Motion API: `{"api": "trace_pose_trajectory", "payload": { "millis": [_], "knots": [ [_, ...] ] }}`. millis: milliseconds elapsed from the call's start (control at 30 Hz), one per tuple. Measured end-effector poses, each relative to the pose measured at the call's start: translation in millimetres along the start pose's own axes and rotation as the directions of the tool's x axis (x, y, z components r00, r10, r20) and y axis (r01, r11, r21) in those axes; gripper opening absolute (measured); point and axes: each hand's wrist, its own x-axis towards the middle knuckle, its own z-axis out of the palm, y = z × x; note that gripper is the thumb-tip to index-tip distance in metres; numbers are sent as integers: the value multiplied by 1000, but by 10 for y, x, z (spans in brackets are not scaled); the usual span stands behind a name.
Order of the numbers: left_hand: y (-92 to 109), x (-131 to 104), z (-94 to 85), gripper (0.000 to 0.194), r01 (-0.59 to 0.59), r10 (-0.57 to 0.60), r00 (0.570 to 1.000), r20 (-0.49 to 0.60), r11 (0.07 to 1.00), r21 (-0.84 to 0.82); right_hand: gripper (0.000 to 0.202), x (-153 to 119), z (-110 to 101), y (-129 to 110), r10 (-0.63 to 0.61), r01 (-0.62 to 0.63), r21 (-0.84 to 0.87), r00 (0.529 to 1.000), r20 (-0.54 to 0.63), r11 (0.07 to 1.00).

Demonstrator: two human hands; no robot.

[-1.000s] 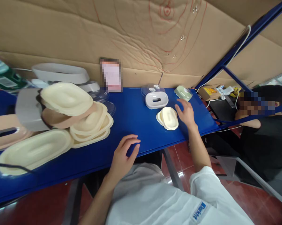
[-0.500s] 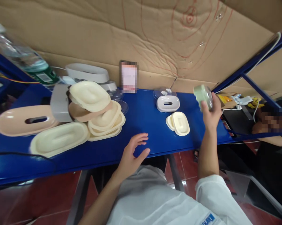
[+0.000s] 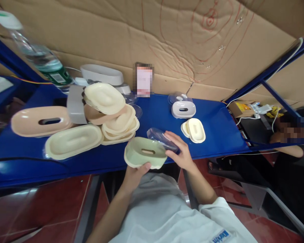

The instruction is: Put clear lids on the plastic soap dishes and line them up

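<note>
Head view: the left hand [image 3: 134, 170] grips from below a pale green oval soap dish [image 3: 145, 156], its slotted top showing, at the near edge of the blue table [image 3: 217, 125]. The right hand [image 3: 181, 153] pinches a clear plastic lid [image 3: 162, 139] touching the dish's rim. Stacked cream trays [image 3: 116, 121] crowd the left; bare blue tabletop lies to the right, near a small cream dish [image 3: 195, 130].
</note>
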Motion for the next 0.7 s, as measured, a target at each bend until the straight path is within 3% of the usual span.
{"api": "trace_pose_trajectory", "payload": {
  "millis": [133,233,433,700],
  "knots": [
    [174,42,-102,114,-110,123,985,-117,987,113,54,100,163,166,164,-175,-367,985,-61,914],
    [248,79,-135,118,-122,129,990,-47,983,138,56,160,172,315,196,-179,-537,980,-27,824],
    [199,82,-168,117,-102,97,994,41,980,170,56,279,-147,603,233,-219,-649,970,-66,729],
    [219,79,-176,117,-57,46,996,70,984,167,58,305,-641,1000,244,-165,-649,969,33,743]
  ]
}}
